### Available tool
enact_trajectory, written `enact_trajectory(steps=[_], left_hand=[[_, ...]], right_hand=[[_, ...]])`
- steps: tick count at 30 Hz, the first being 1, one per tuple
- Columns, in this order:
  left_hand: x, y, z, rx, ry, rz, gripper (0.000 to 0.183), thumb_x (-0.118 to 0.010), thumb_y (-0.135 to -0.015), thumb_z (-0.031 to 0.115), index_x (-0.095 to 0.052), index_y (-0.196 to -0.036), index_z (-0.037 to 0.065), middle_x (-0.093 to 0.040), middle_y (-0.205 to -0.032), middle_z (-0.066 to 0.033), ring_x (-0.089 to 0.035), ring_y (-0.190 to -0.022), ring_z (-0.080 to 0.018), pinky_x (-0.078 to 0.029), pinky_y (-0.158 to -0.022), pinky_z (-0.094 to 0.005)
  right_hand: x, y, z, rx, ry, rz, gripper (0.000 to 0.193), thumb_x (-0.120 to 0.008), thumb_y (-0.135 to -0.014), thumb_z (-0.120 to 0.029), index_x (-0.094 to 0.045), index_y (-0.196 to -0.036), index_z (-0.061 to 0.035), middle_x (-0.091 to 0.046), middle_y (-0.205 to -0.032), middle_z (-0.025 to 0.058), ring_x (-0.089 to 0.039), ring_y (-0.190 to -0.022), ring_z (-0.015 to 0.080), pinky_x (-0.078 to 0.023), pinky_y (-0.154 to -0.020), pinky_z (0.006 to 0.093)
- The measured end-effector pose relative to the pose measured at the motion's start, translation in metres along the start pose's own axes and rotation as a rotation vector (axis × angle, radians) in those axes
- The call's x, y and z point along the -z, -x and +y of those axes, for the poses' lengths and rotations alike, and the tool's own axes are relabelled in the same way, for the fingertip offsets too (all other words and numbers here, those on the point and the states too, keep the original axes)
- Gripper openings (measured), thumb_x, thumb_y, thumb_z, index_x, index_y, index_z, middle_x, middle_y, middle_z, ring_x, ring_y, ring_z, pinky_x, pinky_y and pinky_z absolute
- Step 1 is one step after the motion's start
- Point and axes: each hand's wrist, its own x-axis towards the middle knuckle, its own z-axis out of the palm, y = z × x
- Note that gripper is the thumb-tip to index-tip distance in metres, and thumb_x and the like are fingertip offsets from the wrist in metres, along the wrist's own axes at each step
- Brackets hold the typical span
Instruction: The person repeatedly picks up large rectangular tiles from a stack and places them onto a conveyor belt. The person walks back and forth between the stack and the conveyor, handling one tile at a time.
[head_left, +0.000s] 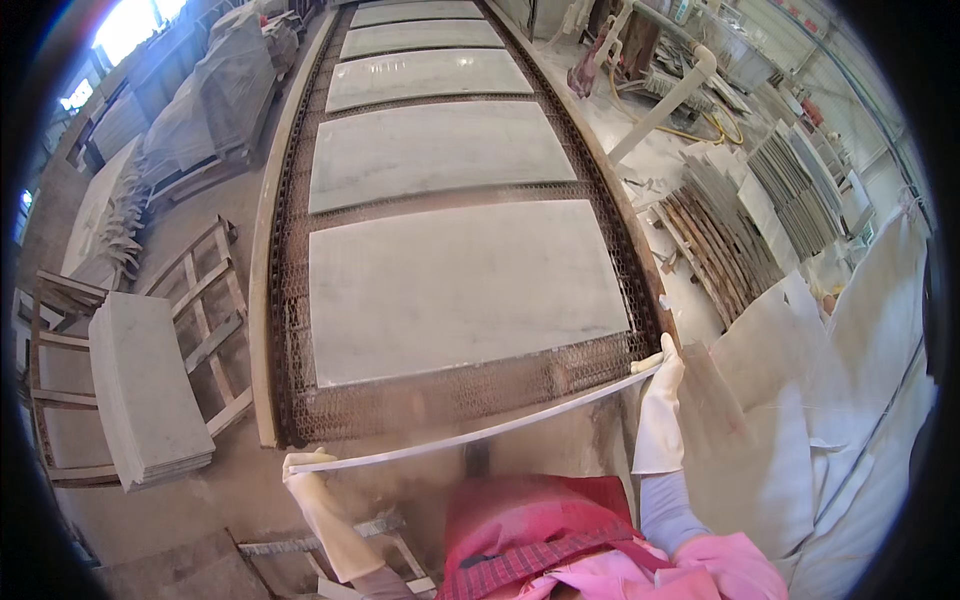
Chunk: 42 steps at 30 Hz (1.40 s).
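A thin pale stone slab is held nearly edge-on across the near end of a conveyor, so mostly its long narrow edge shows. My left hand, in a cream rubber glove, is closed on its left end. At the other end, my right hand, gloved alike, grips the corner beside the conveyor's right rail. Just beyond it, a flat whitish slab lies on the brown mesh belt. Another similar slab follows behind, with several more farther up the line.
On the left, stacked slabs lean on a rusty metal frame. Plastic-wrapped stacks stand farther back. At right are upright slab stacks, a pale pipe and white sheeting. Wooden-looking rails edge the conveyor.
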Motion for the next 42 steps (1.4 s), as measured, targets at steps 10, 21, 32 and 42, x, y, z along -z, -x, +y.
enact_trajectory(steps=[10,21,32,42], left_hand=[[-0.048,-0.047,0.002,0.011,0.015,0.01,0.024,-0.042,-0.053,-0.013,-0.057,-0.064,0.002,-0.059,-0.058,-0.0112,-0.048,-0.047,-0.0155,-0.038,-0.043,-0.0274],[-0.096,-0.019,0.056,0.159,0.268,0.131,0.04,-0.031,-0.074,-0.011,-0.063,-0.09,0.009,-0.062,-0.096,-0.0098,-0.057,-0.084,-0.0209,-0.049,-0.076,-0.0324],[-0.1,-0.008,0.038,-0.18,0.537,0.238,0.058,-0.035,-0.071,-0.022,-0.051,-0.122,0.002,-0.058,-0.113,-0.0151,-0.057,-0.107,-0.0251,-0.046,-0.095,-0.0332],[-0.024,0.017,-0.089,-0.233,-0.266,0.255,0.043,-0.055,-0.092,0.033,-0.056,-0.116,-0.002,-0.059,-0.115,-0.0179,-0.055,-0.108,-0.0233,-0.042,-0.094,-0.0332]], right_hand=[[-0.026,-0.039,-0.002,-0.009,0.13,0.1,0.053,-0.053,-0.089,-0.042,-0.049,-0.046,-0.0096,-0.05,-0.043,0.0121,-0.043,-0.034,0.023,-0.034,-0.039,0.0338],[-0.056,-0.036,-0.007,0.15,0.287,-0.026,0.048,-0.051,-0.091,-0.044,-0.064,-0.065,-0.0052,-0.059,-0.072,0.0024,-0.049,-0.064,0.0124,-0.039,-0.066,0.0233],[-0.049,-0.052,0.013,0.341,0.444,-0.261,0.041,-0.05,-0.094,-0.043,-0.066,-0.104,-0.0067,-0.062,-0.104,0.0013,-0.051,-0.097,0.0106,-0.036,-0.091,0.0251],[-0.056,-0.111,0.045,0.369,0.548,-0.225,0.048,-0.058,-0.088,-0.048,-0.064,-0.102,-0.0025,-0.064,-0.095,0.004,-0.056,-0.089,0.0157,-0.042,-0.086,0.0278]])
